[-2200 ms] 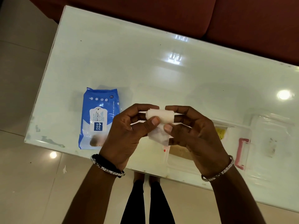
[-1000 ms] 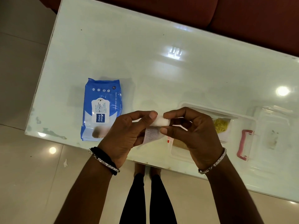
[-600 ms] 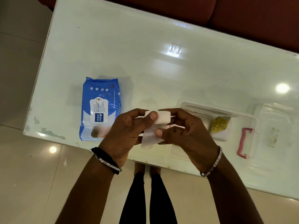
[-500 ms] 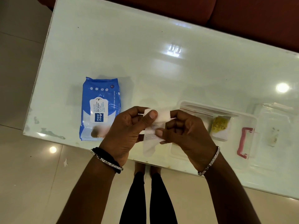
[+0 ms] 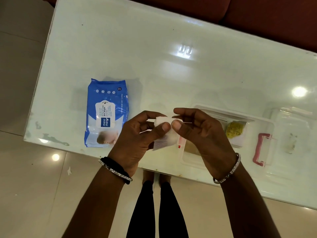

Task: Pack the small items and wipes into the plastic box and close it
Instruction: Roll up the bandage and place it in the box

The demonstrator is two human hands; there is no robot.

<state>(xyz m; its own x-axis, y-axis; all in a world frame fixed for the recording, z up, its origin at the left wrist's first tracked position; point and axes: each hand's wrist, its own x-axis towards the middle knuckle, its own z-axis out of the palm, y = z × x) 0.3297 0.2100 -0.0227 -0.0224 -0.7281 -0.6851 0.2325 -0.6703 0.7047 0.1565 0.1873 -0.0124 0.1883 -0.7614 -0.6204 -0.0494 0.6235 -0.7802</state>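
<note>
Both hands hold a small white bandage roll above the table's near edge, a printed paper wrapper hanging below it. My left hand pinches the roll from the left with thumb and fingers. My right hand pinches it from the right. A blue wet wipes pack lies flat on the table to the left. The clear plastic box stands open to the right, partly behind my right hand, with a yellow-printed packet inside.
The box's clear lid lies folded out to the right, with a pink handle at the hinge side. The white glass table ends close to my legs. A dark red sofa runs along the far side.
The hands have kept turning the white roll between the fingers. The hanging paper wrapper has shortened and now lies closer against the roll. Wipes pack and box have not moved.
</note>
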